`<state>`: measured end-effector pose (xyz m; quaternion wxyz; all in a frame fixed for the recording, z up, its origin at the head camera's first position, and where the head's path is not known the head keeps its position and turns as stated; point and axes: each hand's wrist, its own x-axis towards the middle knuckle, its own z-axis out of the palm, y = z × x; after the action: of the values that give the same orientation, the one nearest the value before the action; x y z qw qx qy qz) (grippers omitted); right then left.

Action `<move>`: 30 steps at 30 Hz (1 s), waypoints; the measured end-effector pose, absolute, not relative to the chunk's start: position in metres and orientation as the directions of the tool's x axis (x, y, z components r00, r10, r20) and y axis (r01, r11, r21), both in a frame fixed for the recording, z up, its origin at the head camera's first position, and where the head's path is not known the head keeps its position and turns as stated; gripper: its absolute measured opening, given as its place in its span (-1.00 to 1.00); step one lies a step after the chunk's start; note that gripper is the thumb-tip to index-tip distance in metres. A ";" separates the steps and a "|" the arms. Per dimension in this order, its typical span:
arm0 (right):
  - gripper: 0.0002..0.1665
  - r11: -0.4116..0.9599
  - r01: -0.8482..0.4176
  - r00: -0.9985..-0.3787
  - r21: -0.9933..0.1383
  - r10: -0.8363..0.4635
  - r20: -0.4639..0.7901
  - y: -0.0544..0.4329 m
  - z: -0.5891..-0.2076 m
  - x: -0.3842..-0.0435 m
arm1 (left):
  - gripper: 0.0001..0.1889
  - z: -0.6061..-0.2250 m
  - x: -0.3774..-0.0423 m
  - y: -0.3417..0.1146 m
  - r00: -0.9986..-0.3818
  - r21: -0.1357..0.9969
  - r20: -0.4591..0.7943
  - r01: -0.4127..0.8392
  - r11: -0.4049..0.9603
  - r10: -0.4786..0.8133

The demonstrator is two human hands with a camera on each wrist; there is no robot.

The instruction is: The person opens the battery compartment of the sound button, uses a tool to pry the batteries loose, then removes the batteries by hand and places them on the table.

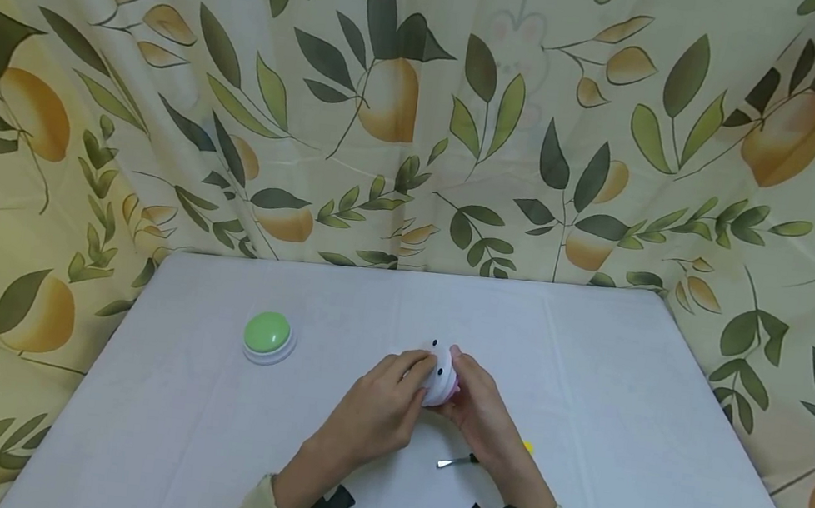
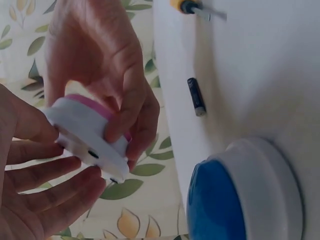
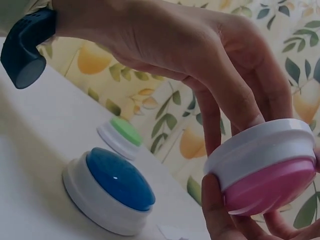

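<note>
Raised above the table, a round white push button with a pink dome (image 1: 442, 379) is tipped on edge, its white underside with small dark holes toward the left hand. My right hand (image 1: 483, 413) grips it by the rim and the pink side. Against the underside rest fingertips of my left hand (image 1: 383, 402). Its thumb and index tips meet there in the left wrist view, the other fingers fairly straight; I cannot tell whether they pinch something small. A black battery (image 2: 197, 97) lies on the table near the hands.
A green push button (image 1: 267, 334) stands at the table's left. The blue push button (image 3: 120, 177) shows in both wrist views; hands hide it from the head camera. A screwdriver (image 1: 455, 462) with a yellow handle lies by the right forearm. Patterned curtain (image 1: 422, 122) surrounds the table.
</note>
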<state>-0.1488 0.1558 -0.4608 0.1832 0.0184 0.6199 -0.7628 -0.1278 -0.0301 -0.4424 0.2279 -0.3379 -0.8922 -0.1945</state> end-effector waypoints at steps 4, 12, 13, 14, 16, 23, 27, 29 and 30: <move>-0.32 -0.176 0.304 -0.934 -0.936 -0.248 -0.257 0.154 -0.462 -0.149 | -0.59 -0.444 -0.125 -0.028 -0.675 0.225 0.550 0.687 0.691 0.492; -0.31 -0.167 0.308 -0.937 -0.937 -0.225 -0.268 0.152 -0.464 -0.146 | -0.69 -0.443 -0.122 -0.023 -0.688 0.277 0.554 0.683 0.676 0.468; -0.31 -0.167 0.306 -0.937 -0.937 -0.224 -0.266 0.152 -0.464 -0.146 | -0.69 -0.443 -0.122 -0.023 -0.686 0.272 0.556 0.684 0.677 0.469; -0.31 -0.167 0.305 -0.938 -0.938 -0.224 -0.265 0.152 -0.464 -0.146 | -0.68 -0.443 -0.121 -0.022 -0.683 0.266 0.559 0.685 0.679 0.470; -0.33 -0.168 0.303 -0.939 -0.938 -0.219 -0.264 0.151 -0.464 -0.146 | -0.66 -0.443 -0.120 -0.022 -0.679 0.258 0.562 0.687 0.680 0.473; -0.35 -0.162 0.300 -0.942 -0.940 -0.206 -0.265 0.149 -0.464 -0.145 | -0.61 -0.445 -0.118 -0.021 -0.677 0.233 0.557 0.683 0.692 0.481; -0.35 -0.166 0.298 -0.944 -0.940 -0.200 -0.264 0.148 -0.464 -0.145 | -0.61 -0.446 -0.118 -0.021 -0.665 0.200 0.563 0.685 0.700 0.490; -0.36 -0.169 0.297 -0.945 -0.940 -0.196 -0.263 0.148 -0.464 -0.144 | -0.60 -0.446 -0.118 -0.022 -0.653 0.187 0.575 0.691 0.699 0.492; -0.35 -0.169 0.296 -0.945 -0.940 -0.196 -0.263 0.148 -0.464 -0.145 | -0.60 -0.446 -0.119 -0.023 -0.647 0.183 0.582 0.694 0.696 0.492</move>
<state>-0.1445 0.1479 -0.4642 0.1613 0.0402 0.6241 -0.7635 -0.1186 -0.0227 -0.4465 0.2534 -0.3350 -0.8853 -0.1995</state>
